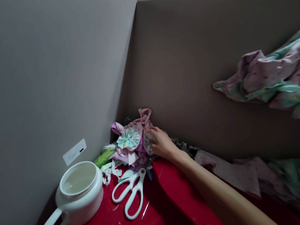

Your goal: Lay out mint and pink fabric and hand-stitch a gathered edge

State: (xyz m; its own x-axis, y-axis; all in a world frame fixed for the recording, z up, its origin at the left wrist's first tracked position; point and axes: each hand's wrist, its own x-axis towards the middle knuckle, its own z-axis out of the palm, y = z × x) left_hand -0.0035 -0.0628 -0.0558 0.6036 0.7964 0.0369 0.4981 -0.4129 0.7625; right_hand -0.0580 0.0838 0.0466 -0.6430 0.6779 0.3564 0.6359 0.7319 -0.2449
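My left hand (162, 143) reaches into the far corner, and its fingers close on a heap of pink and lilac fabric scraps (134, 140) with a pleated fabric rosette (128, 138) on its front. The forearm stretches across the red table top (170, 205) from the lower right. My right hand is out of view. A bundle of pink and mint patterned cloth (282, 72) hangs in the air at the upper right; whatever holds it lies beyond the frame edge.
White-handled scissors (131, 192) lie open on the table below the heap. A white lidless jug (79, 190) stands at the near left beside a green object (103, 157). More cloth (242, 175) lies along the back wall. Walls close in at left and behind.
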